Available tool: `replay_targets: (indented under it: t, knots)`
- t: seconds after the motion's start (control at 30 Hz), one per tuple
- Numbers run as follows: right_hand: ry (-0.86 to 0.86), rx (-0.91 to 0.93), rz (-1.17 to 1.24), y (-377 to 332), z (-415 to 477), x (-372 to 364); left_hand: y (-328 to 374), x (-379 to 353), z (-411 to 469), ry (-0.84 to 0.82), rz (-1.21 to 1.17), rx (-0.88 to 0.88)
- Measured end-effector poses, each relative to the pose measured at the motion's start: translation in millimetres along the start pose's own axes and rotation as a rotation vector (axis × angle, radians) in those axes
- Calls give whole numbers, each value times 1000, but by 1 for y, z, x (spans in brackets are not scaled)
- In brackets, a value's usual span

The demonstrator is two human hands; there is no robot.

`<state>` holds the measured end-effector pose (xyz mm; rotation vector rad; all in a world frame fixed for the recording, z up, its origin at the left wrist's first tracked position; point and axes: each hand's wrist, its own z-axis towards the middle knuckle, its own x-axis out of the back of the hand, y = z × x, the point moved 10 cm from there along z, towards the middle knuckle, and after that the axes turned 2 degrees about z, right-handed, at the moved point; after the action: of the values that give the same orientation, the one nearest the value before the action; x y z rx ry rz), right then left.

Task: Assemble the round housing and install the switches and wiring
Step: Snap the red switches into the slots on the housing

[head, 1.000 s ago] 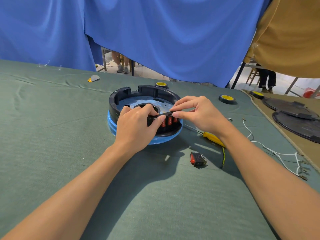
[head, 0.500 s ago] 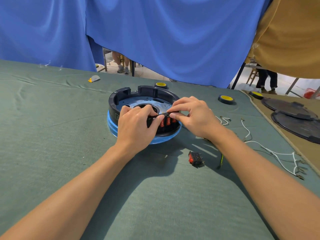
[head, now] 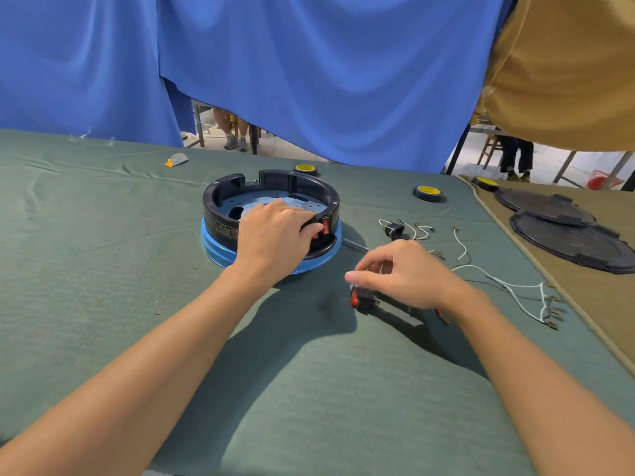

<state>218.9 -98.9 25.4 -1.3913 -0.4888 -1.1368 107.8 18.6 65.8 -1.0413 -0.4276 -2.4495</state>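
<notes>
Holding red switches (head: 324, 225): round black housing (head: 220, 201)

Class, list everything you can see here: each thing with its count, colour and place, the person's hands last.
round housing: one, black ring on blue base, middle of green cloth
fitted rocker switch: at least one, red, housing's near-right wall
loose rocker switch: one, black and red, on cloth, near-right of housing
yellow-topped discs: three, black, beyond and right of housing
white wires: several, right of housing
round lids: two, black, on tan cloth
left hand: one, grips housing's near wall
right hand: one, fingers curled, above loose rocker switch
</notes>
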Motion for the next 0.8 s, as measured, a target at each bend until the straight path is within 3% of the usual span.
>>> replay_targets:
  t: [0.13, 0.27, 0.53, 0.63, 0.8]
  knots:
    - [-163, -4, -86, 1, -9, -15, -1, 4, -4, 53, 59, 109]
    - [-118, 35, -38, -5, -10, -13, 9, 4, -6, 66, 94, 77]
    - [95, 9, 537, 1, -8, 3, 2, 11, -11, 75, -28, -114]
    - [102, 3, 800, 7, -7, 5, -1, 22, -22, 177, -54, -154]
    - [82, 45, 1178, 0, -3, 1, 35, 38, -38, 283, -189, -435]
